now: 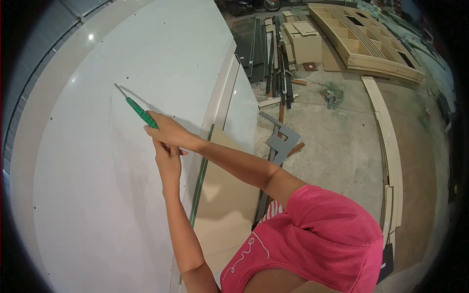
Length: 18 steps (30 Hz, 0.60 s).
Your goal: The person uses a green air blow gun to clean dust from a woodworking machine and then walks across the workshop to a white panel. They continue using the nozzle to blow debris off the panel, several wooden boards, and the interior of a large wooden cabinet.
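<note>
My right hand (171, 129) is wrapped round the green handle of a screwdriver (139, 110). Its thin metal shaft points up and left, with the tip close to or on a large white panel (88, 161). Just below, my left hand (168, 163) is closed with curled fingers, against or very near the underside of my right hand. What it holds, if anything, is hidden. Small dark dots, like screw heads or holes, are scattered over the white panel, and a shadow of the screwdriver falls on it.
A tan board with a green edge (215, 195) stands beside the white panel. On the concrete floor lie a grey cut-out piece (283, 141), stacked dark strips (254, 49), a pale box (305, 44) and a long plank (388, 141). A large wooden frame (364, 41) lies at the back right.
</note>
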Available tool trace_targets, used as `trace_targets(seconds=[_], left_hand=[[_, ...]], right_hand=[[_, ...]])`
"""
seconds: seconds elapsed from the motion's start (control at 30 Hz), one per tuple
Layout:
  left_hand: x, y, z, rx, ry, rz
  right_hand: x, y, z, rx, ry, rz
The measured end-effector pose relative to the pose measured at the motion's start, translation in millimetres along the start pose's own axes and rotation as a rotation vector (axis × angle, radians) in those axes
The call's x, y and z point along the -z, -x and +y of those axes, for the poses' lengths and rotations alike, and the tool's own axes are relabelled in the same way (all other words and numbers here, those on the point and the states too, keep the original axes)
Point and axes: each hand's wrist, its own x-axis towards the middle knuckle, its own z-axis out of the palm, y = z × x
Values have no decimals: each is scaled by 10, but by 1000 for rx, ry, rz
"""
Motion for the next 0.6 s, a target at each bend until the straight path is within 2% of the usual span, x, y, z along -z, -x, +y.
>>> trace_targets(seconds=[0.1,0.13,0.2,0.27,0.33,0.37,0.4,0.43,0.47,0.5,0.53,0.6], left_hand=[[271,184,113,10,-3,-29],[370,305,206,-19,-18,38],[538,499,204,-33,-43,131],[906,696,24,-131,-121,166],[1191,930,43,-24,-112,176],[1356,1067,165,114,-256,150],[1458,1200,67,-52,-168,252],[1577,1306,-40,-81,-156,320],[1761,1464,137,38,-239,282],[1909,1578,103,34,-265,311],[2050,1715,94,-75,-230,359],[2346,1980,159,11,-191,407]], right_hand=[[-228,126,-298,37,-30,-6],[-322,190,-427,75,-57,19],[-516,277,-494,94,-96,-58],[-1014,233,-411,459,20,94],[-1067,566,-998,137,-209,-202],[-1111,663,-1270,-62,-142,-325],[-1428,635,-1114,162,-164,-229],[-1628,614,-1054,312,-111,-222],[-1797,671,-1143,207,-219,-300],[-1940,731,-1280,204,-207,-390],[-2084,790,-1417,186,-181,-450],[-2457,930,-1680,243,-232,-499]])
